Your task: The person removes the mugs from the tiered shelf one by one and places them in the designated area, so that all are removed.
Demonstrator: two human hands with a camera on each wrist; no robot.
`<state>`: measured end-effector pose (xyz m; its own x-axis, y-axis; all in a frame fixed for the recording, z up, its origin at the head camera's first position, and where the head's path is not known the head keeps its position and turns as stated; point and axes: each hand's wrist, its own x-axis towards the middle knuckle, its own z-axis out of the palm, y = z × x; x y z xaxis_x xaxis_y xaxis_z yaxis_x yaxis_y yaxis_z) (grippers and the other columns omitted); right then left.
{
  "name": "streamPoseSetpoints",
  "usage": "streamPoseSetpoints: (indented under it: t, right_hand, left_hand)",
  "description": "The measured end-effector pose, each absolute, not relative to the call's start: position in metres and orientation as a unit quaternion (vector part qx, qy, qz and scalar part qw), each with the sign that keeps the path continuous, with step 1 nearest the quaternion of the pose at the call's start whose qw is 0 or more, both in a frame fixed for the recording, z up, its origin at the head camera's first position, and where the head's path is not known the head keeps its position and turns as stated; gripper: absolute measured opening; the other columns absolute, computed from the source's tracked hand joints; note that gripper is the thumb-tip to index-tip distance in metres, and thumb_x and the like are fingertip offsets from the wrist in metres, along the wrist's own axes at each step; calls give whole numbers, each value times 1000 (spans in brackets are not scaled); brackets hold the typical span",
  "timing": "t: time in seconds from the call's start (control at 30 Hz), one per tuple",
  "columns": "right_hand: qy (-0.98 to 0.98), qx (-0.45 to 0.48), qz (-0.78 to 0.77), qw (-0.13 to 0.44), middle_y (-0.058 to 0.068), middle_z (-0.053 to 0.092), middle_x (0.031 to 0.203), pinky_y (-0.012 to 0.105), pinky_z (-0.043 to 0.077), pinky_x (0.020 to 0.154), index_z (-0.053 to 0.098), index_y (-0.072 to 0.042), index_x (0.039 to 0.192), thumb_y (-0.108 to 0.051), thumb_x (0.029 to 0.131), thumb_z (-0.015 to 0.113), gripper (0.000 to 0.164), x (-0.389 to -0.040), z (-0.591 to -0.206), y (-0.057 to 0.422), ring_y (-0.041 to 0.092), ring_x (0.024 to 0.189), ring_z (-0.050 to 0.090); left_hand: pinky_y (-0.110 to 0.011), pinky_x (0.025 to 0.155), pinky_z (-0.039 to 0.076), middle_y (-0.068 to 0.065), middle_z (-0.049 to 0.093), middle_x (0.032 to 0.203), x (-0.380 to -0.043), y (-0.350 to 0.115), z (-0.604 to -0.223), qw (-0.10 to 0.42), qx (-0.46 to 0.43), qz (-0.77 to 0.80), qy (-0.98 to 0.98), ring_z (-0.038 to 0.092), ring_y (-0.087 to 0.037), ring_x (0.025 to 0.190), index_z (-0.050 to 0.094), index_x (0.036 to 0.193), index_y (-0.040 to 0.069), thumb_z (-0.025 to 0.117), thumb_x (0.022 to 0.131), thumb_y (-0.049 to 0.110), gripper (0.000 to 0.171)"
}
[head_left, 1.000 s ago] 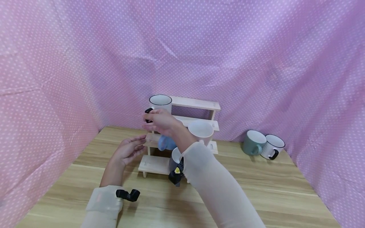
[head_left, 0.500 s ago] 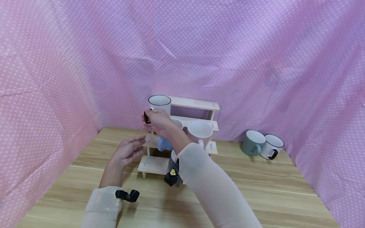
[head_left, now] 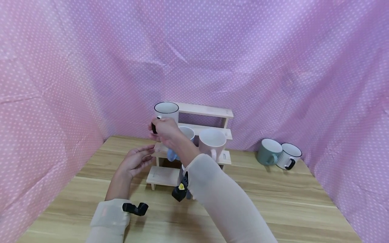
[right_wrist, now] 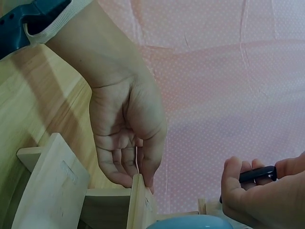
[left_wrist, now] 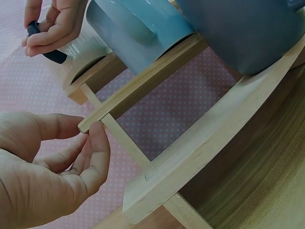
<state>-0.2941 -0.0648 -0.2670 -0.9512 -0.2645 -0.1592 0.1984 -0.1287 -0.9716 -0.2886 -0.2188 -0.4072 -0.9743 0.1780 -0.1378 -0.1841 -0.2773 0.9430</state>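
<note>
A white mug [head_left: 166, 114] with a black rim is at the left end of the top board of the wooden stepped rack [head_left: 164, 175]. My right hand [head_left: 170, 132] grips its black handle [left_wrist: 52, 53]. In the left wrist view the mug's base appears to sit on that board. My left hand [head_left: 136, 162] pinches the left end of a lower step between thumb and fingers, as the left wrist view [left_wrist: 57, 167] shows. A blue mug [left_wrist: 138, 36], a pale pink mug [head_left: 211, 143] and a dark grey mug [left_wrist: 238, 33] stand on the lower steps, partly behind my right arm.
On the right of the wooden table [head_left: 273, 202] stand a green mug [head_left: 268, 153] and another white mug [head_left: 287, 158] with a black handle, side by side. Pink dotted cloth [head_left: 194, 60] hangs behind and along both sides.
My right hand has slid the white mug a little left along the top board, its fingers now closer round the handle. The left hand stays at the step's end.
</note>
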Motion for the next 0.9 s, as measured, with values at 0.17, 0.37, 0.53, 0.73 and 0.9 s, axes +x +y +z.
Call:
streamPoseSetpoints:
  t: [0.17, 0.37, 0.53, 0.73, 0.9]
  right_hand:
    - [646, -17, -749, 144, 8, 63, 92, 41, 59, 96, 68, 1, 90, -13, 108, 52, 28, -293, -267, -65, 21, 85, 60]
    - [644, -8, -753, 135, 11, 66, 96, 31, 61, 82, 69, 1, 89, -16, 108, 53, 29, -294, -267, -64, 20, 83, 61]
    - [647, -4, -753, 123, 12, 68, 98, 28, 60, 75, 70, -1, 87, -18, 108, 53, 32, -291, -265, -62, 18, 76, 62]
    - [646, -13, -752, 135, 9, 68, 97, 30, 62, 80, 72, -1, 90, -20, 109, 53, 33, -288, -262, -57, 19, 80, 64]
    - [650, -30, -747, 140, 8, 67, 98, 32, 61, 85, 72, 1, 93, -23, 109, 53, 34, -286, -255, -52, 19, 82, 63]
  left_hand:
    - [-30, 106, 52, -5, 52, 126, -289, -219, -407, 113, -1, 798, 592, 58, -12, 100, 37, 152, -9, 50, 107, 4, 48]
    - [-30, 106, 52, -5, 50, 127, -288, -219, -406, 115, -2, 798, 592, 58, -12, 100, 35, 153, -9, 47, 107, 3, 49]
    - [-28, 103, 53, -6, 50, 129, -287, -219, -407, 115, 2, 798, 591, 59, -11, 101, 35, 152, -10, 48, 108, 3, 48]
    - [-24, 99, 55, -7, 49, 131, -285, -220, -409, 118, 5, 799, 590, 60, -11, 101, 33, 153, -10, 48, 107, 2, 49]
    - [-26, 101, 54, -6, 51, 129, -287, -220, -406, 119, 9, 800, 589, 59, -11, 103, 33, 153, -10, 50, 107, 3, 51]
